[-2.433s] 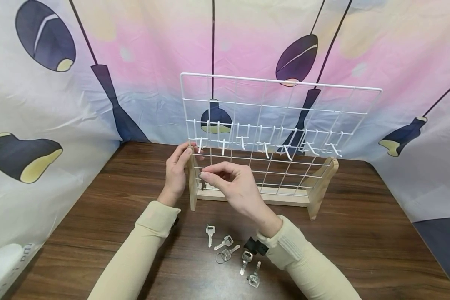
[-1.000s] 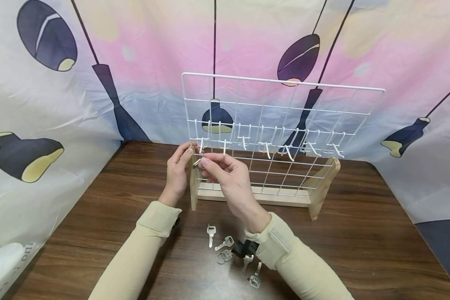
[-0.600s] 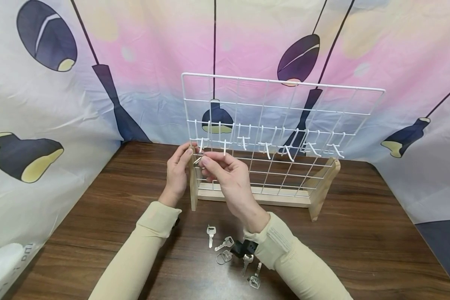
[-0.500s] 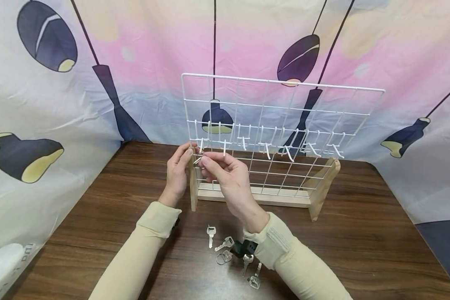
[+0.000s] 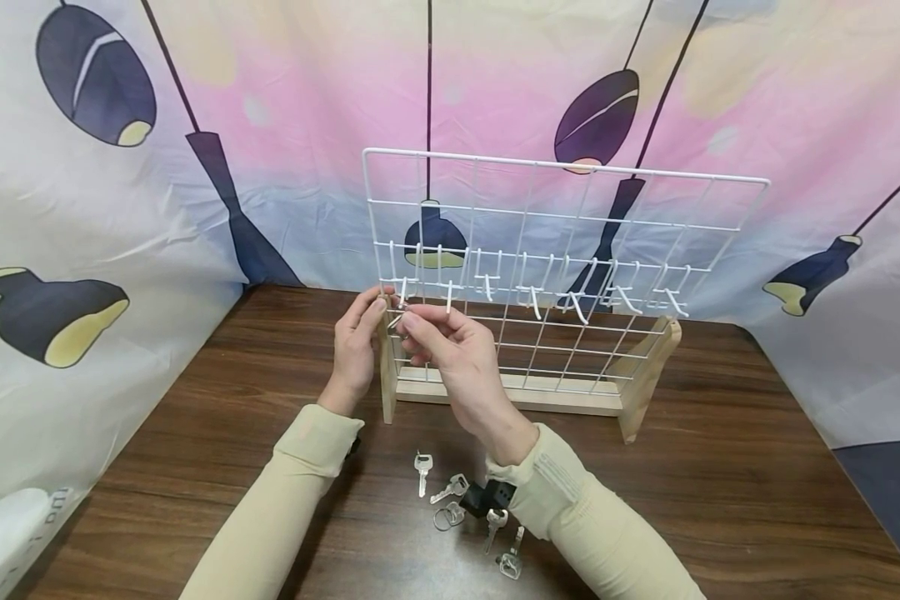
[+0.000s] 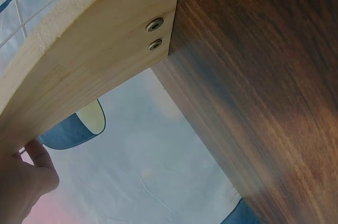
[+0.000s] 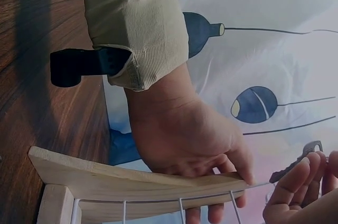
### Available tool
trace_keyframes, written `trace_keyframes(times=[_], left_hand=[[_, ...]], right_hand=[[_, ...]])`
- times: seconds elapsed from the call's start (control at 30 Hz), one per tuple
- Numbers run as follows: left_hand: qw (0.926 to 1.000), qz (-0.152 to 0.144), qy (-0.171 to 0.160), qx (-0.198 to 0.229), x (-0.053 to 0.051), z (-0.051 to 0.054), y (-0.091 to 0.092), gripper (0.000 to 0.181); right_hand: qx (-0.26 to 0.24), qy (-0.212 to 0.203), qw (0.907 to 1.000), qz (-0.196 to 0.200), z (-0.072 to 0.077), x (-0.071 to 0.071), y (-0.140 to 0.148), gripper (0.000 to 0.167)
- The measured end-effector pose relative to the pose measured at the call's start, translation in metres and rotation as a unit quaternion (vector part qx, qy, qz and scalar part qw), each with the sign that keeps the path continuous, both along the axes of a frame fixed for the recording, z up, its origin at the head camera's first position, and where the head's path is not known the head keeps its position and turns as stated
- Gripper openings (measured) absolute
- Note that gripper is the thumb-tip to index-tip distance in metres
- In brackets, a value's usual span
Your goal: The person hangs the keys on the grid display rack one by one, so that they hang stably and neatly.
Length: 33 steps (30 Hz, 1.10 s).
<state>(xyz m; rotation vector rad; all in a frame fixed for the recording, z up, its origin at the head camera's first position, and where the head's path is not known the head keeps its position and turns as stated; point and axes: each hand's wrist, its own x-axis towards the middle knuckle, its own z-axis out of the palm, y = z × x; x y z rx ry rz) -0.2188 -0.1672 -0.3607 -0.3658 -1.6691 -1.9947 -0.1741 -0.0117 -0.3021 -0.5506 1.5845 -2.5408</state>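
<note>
The left hand (image 5: 355,348) grips the top of the rack's left wooden upright (image 5: 387,375); in the right wrist view the left hand (image 7: 185,129) has its fingers round that wood. Just right of it, the right hand (image 5: 461,358) pinches a small metal key (image 5: 395,321) between thumb and fingers, close below the leftmost white hook (image 5: 403,289). The held key (image 7: 296,163) shows more clearly in the right wrist view. Whether its ring touches the hook cannot be told. Several white hooks hang in a row on the wire grid (image 5: 570,162).
Several loose keys lie on the brown table (image 5: 690,500) in front of the rack, among them a key (image 5: 423,472) at the left and one with a ring (image 5: 442,518). The right wooden upright (image 5: 648,379) stands across. A patterned cloth (image 5: 307,125) hangs behind.
Since the earliest frame the right hand has moved up and slightly left, bringing the pinched key from low on the grid to near the leftmost hook. Lately it barely moves; the left hand stays put.
</note>
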Motion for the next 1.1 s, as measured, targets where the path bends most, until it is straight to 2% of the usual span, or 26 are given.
trace_keyframes(times=[0.3, 0.63, 0.9, 1.1], left_hand=[[1.0, 0.0, 0.004, -0.003, 0.0, -0.001, 0.0, 0.038], [1.0, -0.001, 0.003, -0.005, 0.0, -0.001, -0.001, 0.035], [0.9999, -0.001, 0.01, -0.003, -0.002, -0.001, -0.001, 0.034], [1.0, -0.004, 0.009, 0.001, -0.001, -0.002, -0.001, 0.033]], right_hand=[[0.008, -0.005, 0.9999, -0.007, 0.0, -0.002, -0.001, 0.021], [0.015, -0.013, 0.9997, -0.014, -0.002, -0.003, 0.0, 0.022], [0.016, -0.031, 0.9994, 0.004, -0.005, -0.002, 0.005, 0.013], [0.046, -0.029, 0.9979, 0.034, -0.01, -0.002, 0.012, 0.008]])
